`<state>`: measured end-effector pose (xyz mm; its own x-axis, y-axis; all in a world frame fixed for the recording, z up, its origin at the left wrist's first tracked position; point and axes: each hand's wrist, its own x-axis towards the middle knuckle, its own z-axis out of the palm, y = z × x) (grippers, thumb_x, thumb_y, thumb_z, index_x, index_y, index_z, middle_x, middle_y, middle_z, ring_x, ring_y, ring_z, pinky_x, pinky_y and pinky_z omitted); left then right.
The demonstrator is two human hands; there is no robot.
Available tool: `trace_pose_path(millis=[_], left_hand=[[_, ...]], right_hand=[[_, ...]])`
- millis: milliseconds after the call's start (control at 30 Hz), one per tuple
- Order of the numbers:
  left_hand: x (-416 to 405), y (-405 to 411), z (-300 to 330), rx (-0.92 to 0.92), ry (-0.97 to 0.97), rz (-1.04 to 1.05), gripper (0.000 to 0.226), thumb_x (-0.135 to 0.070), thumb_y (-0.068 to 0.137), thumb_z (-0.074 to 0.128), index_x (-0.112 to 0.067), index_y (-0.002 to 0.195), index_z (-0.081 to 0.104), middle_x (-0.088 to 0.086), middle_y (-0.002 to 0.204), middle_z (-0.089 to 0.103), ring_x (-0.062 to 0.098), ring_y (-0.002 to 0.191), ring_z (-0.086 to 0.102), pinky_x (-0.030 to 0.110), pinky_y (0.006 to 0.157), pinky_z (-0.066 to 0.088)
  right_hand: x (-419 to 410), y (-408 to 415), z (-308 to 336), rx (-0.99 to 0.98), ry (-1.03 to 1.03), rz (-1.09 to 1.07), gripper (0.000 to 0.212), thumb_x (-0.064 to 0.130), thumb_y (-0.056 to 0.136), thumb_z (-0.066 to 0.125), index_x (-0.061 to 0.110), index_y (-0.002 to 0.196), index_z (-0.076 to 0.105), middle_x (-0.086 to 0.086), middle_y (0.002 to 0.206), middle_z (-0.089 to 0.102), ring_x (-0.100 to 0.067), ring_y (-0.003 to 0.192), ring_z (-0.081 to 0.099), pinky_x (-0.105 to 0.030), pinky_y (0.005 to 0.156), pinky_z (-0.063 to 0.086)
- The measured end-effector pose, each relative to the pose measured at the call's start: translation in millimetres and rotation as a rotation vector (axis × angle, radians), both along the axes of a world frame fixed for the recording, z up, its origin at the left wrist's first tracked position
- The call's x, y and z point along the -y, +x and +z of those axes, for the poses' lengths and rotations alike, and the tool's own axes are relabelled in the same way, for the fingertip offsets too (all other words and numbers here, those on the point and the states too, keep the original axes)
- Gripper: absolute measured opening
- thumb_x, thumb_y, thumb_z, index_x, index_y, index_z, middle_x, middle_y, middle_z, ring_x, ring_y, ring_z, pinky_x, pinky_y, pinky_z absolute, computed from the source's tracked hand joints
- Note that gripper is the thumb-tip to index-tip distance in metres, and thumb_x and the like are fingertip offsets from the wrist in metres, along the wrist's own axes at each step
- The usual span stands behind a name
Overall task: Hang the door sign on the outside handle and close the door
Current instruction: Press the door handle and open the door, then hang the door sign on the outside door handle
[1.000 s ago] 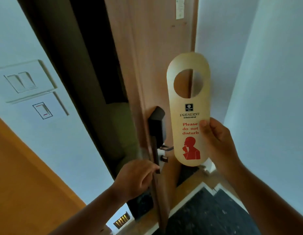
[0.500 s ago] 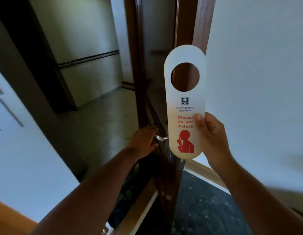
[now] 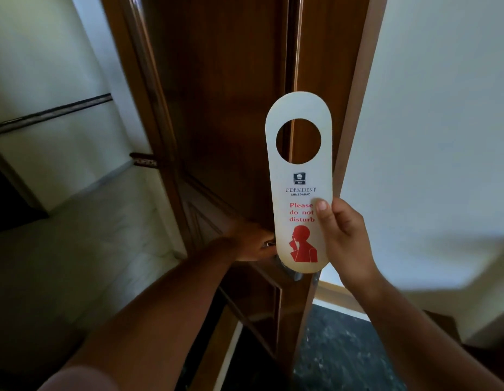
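A white door sign (image 3: pixel 298 182) with a round hole and red "Please do not disturb" print stands upright in front of the door's edge. My right hand (image 3: pixel 344 235) is shut on its lower right side, thumb across the print. The dark wooden door (image 3: pixel 231 108) stands open, and I see its outer face. My left hand (image 3: pixel 253 244) is wrapped around the metal outside handle (image 3: pixel 269 244), which is mostly hidden behind the hand and the sign's bottom end.
A white wall (image 3: pixel 442 136) rises on the right. A corridor with a pale floor (image 3: pixel 90 249) and a dark wall rail (image 3: pixel 47 114) opens on the left. Dark speckled flooring (image 3: pixel 344 348) lies below the door's edge.
The door has swung further open and the view has shifted toward its outer face. My left hand moved from the door's edge onto the outside handle. The sign stays upright in my right hand.
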<state>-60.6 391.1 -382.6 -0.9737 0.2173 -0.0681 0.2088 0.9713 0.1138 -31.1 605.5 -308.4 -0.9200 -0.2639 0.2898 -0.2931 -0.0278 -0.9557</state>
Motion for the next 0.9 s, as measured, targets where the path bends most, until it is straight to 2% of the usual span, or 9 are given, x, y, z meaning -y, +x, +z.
trace_pose_path(millis=[100, 167, 333, 400, 567, 700, 767, 833, 900], left_hand=[[-19.2, -23.9, 8.2, -0.015, 0.035, -0.028, 0.038, -0.031, 0.097, 0.057, -0.005, 0.125, 0.060, 0.013, 0.116, 0.069, 0.031, 0.102, 0.066, 0.037, 0.089, 0.052], [-31.4, -30.7, 12.8, -0.033, -0.017, 0.039, 0.034, -0.026, 0.098, 0.054, 0.001, 0.119, 0.062, 0.015, 0.116, 0.066, 0.033, 0.106, 0.063, 0.040, 0.090, 0.050], [-37.5, -67.9, -1.3, -0.092, 0.046, -0.028, 0.026, -0.024, 0.098, 0.050, -0.005, 0.089, 0.065, 0.014, 0.091, 0.071, 0.030, 0.087, 0.066, 0.038, 0.084, 0.051], [-37.6, -76.7, -0.5, -0.150, 0.061, -0.084, 0.026, -0.023, 0.095, 0.053, -0.004, 0.083, 0.067, 0.013, 0.087, 0.073, 0.031, 0.080, 0.068, 0.034, 0.074, 0.050], [-33.2, -89.4, -7.0, -0.219, 0.083, -0.174, 0.025, -0.023, 0.094, 0.057, -0.005, 0.095, 0.073, 0.011, 0.095, 0.076, 0.031, 0.084, 0.069, 0.031, 0.072, 0.052], [-28.5, -92.5, -9.5, -0.222, 0.119, -0.232, 0.022, -0.018, 0.094, 0.055, -0.004, 0.092, 0.071, 0.012, 0.093, 0.075, 0.029, 0.082, 0.069, 0.026, 0.067, 0.043], [-20.3, -93.5, -13.4, -0.204, 0.329, -0.223, 0.024, -0.019, 0.096, 0.053, -0.004, 0.090, 0.069, 0.012, 0.086, 0.074, 0.026, 0.076, 0.069, 0.029, 0.067, 0.052], [-8.0, -81.3, -19.6, -0.211, 0.777, -0.120, 0.028, -0.026, 0.101, 0.051, -0.011, 0.084, 0.068, 0.000, 0.070, 0.067, 0.009, 0.063, 0.064, 0.029, 0.059, 0.056], [1.8, -56.9, -22.4, -0.242, 1.178, 0.147, 0.031, -0.032, 0.101, 0.050, -0.023, 0.075, 0.063, -0.009, 0.060, 0.059, 0.001, 0.054, 0.056, 0.018, 0.053, 0.047]], right_hand=[[-0.8, -20.5, -4.4, 0.010, 0.030, -0.075, 0.030, 0.044, 0.090, 0.049, 0.025, 0.107, 0.065, 0.017, 0.109, 0.072, -0.008, 0.091, 0.072, -0.025, 0.072, 0.059], [-1.8, -26.0, -6.4, 0.021, 0.036, -0.097, 0.034, 0.045, 0.090, 0.048, 0.021, 0.108, 0.065, 0.012, 0.111, 0.072, -0.011, 0.091, 0.072, -0.031, 0.076, 0.060], [1.2, -42.6, -11.0, 0.030, 0.077, -0.240, 0.036, 0.042, 0.092, 0.047, 0.012, 0.103, 0.064, 0.004, 0.108, 0.073, -0.016, 0.089, 0.073, -0.042, 0.078, 0.061], [4.7, -43.6, -13.0, 0.023, 0.083, -0.312, 0.037, 0.041, 0.092, 0.046, 0.010, 0.101, 0.063, -0.001, 0.104, 0.074, -0.018, 0.087, 0.073, -0.046, 0.077, 0.061], [19.6, -37.6, -18.4, -0.018, 0.106, -0.447, 0.023, 0.033, 0.099, 0.044, 0.024, 0.094, 0.063, -0.009, 0.102, 0.073, -0.026, 0.087, 0.072, -0.054, 0.075, 0.060], [35.1, -37.9, -18.9, 0.008, 0.122, -0.518, 0.024, 0.031, 0.099, 0.044, 0.019, 0.092, 0.064, -0.008, 0.096, 0.074, -0.026, 0.082, 0.073, -0.053, 0.072, 0.060], [38.7, -38.0, -22.1, 0.023, 0.145, -0.527, 0.026, 0.031, 0.099, 0.044, 0.013, 0.093, 0.063, -0.008, 0.094, 0.074, -0.025, 0.080, 0.073, -0.051, 0.071, 0.061], [42.1, -34.0, -29.7, 0.075, 0.154, -0.513, 0.029, 0.032, 0.099, 0.044, 0.008, 0.095, 0.061, -0.007, 0.092, 0.073, -0.023, 0.078, 0.073, -0.046, 0.070, 0.061], [48.8, -29.9, -43.2, 0.122, 0.196, -0.481, 0.031, 0.034, 0.098, 0.045, 0.007, 0.094, 0.060, -0.008, 0.089, 0.073, -0.020, 0.077, 0.073, -0.042, 0.069, 0.062]])
